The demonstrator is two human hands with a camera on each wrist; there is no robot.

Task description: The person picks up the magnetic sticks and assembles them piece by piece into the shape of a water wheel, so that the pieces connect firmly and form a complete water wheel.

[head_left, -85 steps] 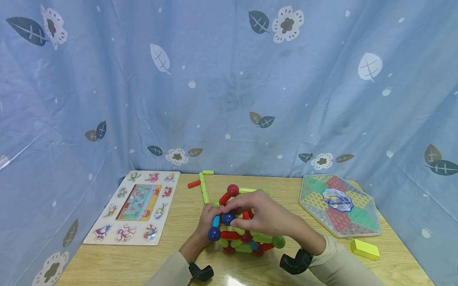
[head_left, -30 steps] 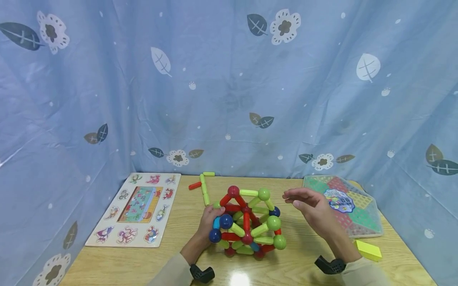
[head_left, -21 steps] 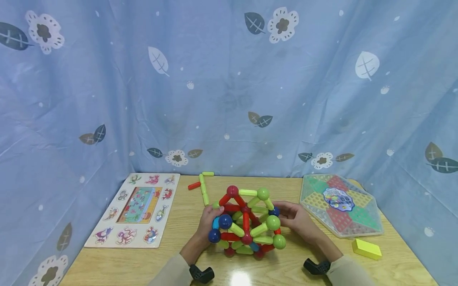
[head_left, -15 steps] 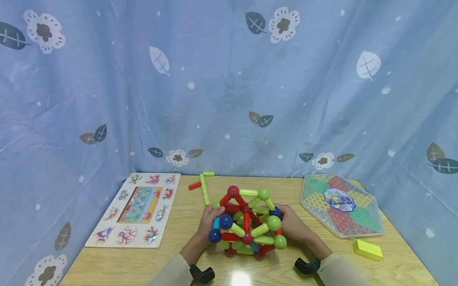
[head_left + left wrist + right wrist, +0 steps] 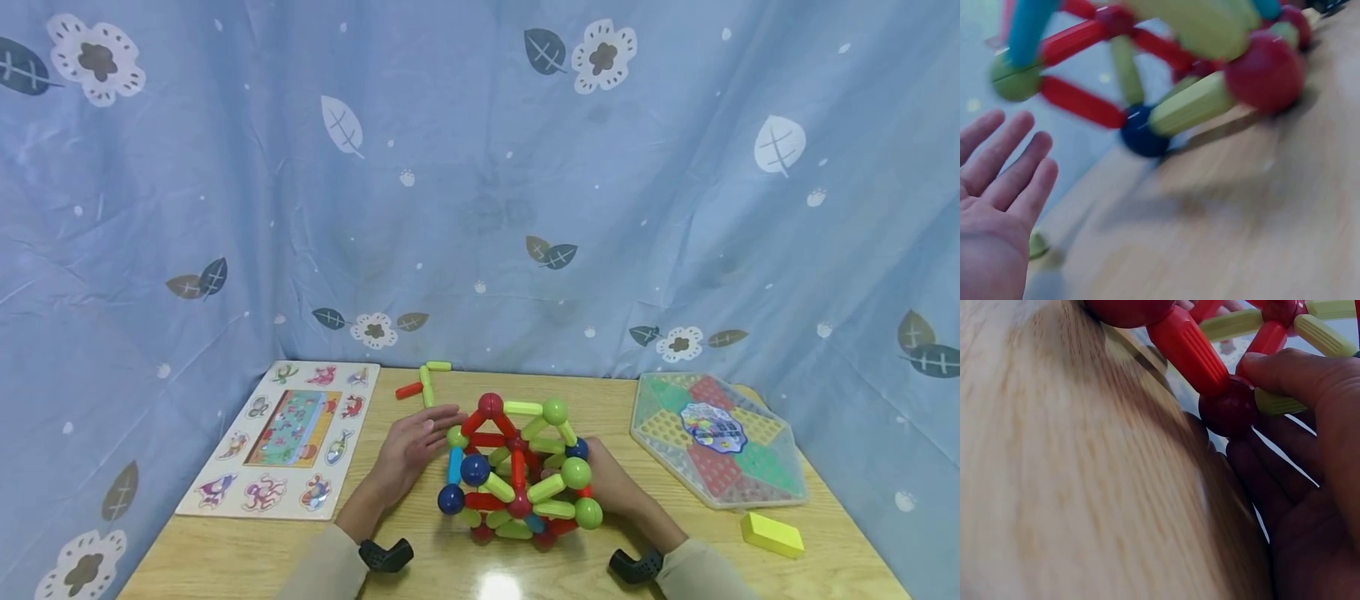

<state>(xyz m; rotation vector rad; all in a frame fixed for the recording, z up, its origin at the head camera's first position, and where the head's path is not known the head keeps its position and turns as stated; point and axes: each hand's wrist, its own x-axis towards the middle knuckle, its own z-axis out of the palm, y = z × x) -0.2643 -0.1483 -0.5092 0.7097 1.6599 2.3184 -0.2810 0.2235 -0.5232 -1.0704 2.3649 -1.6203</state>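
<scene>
A magnetic ball-and-stick frame (image 5: 519, 502), built of red, green, yellow-green and blue pieces, stands on the table between both hands. My left hand (image 5: 401, 454) is off its left side, fingers spread and palm facing it; the left wrist view shows a gap between those fingers and the green ball (image 5: 1017, 81). On the right side, my right hand (image 5: 611, 479) grips the frame, partly hidden behind it. In the right wrist view its thumb lies on a red stick (image 5: 1267, 342) and the other fingers reach under a dark red ball (image 5: 1229, 409).
Loose yellow-green sticks (image 5: 426, 379) and a red stick (image 5: 409, 390) lie behind the frame. A sea-animal puzzle board (image 5: 341, 492) is at the left. At the right are a hexagonal game board (image 5: 716, 433) and a yellow block (image 5: 772, 535). A curtain (image 5: 480, 167) hangs behind.
My right hand has left the blue ball on top, swung out right and taken hold of the frame's right side. My left hand has let go and moved left, fingers straightened.
</scene>
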